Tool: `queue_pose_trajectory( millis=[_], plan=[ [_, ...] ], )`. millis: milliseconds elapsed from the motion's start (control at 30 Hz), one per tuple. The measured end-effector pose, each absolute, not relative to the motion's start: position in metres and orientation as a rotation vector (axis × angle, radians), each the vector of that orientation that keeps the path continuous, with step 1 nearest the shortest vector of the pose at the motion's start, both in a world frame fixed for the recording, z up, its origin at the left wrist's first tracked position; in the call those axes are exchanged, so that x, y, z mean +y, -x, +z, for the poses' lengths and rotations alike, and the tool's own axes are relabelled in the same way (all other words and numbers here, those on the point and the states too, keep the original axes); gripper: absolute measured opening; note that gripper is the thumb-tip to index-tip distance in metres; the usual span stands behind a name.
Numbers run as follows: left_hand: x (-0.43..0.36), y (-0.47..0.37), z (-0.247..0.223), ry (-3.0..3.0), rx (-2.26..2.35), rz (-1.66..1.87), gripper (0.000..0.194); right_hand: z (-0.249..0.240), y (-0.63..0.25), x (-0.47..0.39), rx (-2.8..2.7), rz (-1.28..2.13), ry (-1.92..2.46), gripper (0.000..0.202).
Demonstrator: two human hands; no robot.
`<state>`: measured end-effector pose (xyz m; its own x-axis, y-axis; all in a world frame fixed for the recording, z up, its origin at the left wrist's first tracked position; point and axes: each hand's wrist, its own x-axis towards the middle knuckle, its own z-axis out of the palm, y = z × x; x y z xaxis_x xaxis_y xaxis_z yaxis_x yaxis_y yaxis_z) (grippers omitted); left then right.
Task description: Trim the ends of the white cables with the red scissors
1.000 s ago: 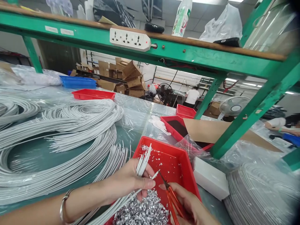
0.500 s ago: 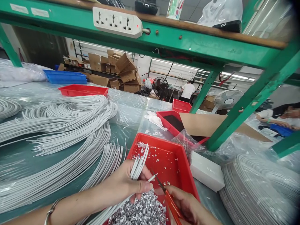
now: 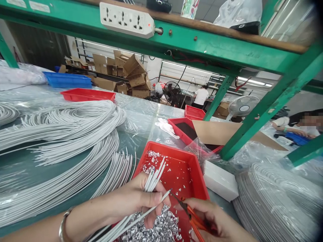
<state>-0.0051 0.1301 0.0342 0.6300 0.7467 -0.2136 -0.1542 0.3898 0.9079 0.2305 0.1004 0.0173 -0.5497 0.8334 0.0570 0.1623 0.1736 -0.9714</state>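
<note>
Over a red tray (image 3: pixel 202 181), my left hand (image 3: pixel 148 198) is closed round a bundle of white cables (image 3: pixel 155 176), one of them pinched apart from the rest by the thumb. Orange-handled scissors (image 3: pixel 193 216) are held in my right hand (image 3: pixel 209 215), their dark tip near that single cable's end. Silvery foil scraps (image 3: pixel 161 227) are heaped in the near part of the tray below my hands, with small bits scattered farther up. Long white cables (image 3: pixel 75 171) lie curved on the table to the left.
A white box (image 3: pixel 220 179) and a plastic-wrapped cable coil (image 3: pixel 275 205) sit right of the tray. Green frame posts (image 3: pixel 267 104) and a power strip (image 3: pixel 127 19) stand ahead. Farther back are a fan (image 3: pixel 172 93), a seated person (image 3: pixel 201 95), and another person at right.
The single cable's end and the scissors have shifted slightly right, and the scissors' tip stands a little apart from the cable. The view has moved slightly.
</note>
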Motion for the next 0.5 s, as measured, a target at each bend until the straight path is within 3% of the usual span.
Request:
queue_pose_trajectory(
  millis=[300, 500],
  plan=[
    [0.119, 0.005, 0.036, -1.041, 0.524, 0.633, 0.028, 0.055, -0.170, 0.109, -1.485, 1.553, 0.770, 0.011],
    [0.115, 0.007, 0.034, -0.932, 0.407, 0.563, 0.028, 0.059, -0.160, 0.099, -1.374, 1.499, 0.695, 0.018]
  ],
)
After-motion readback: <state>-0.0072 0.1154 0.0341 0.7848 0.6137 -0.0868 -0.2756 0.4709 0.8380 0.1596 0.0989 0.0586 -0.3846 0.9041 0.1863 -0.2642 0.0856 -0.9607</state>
